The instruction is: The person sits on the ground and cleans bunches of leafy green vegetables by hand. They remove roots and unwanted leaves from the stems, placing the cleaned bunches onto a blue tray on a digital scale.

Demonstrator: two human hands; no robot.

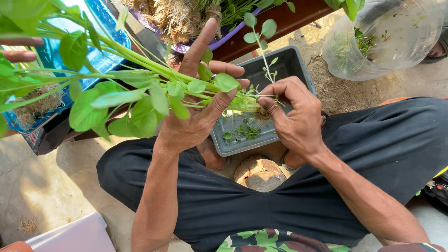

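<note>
My left hand (pixel 198 105) holds a bunch of long-stemmed leafy greens (pixel 116 88) lying across its palm, leaves fanning to the left. The root end of the bunch (pixel 259 112) sits between both hands. My right hand (pixel 291 114) pinches at that root end with curled fingers, and a thin sprig with small round leaves (pixel 261 37) rises from its grip. Both hands hover over a grey rectangular plastic tray (pixel 289 63) that holds a few small green scraps.
A purple basin of rooted greens (pixel 186 18) rests on a brown bench behind. A blue container (pixel 100 56) sits at left, a clear plastic bag with leaf scraps (pixel 382 42) at upper right. Another person's fingers (pixel 18 49) show at far left. A wooden stump (pixel 259 172) is between my knees.
</note>
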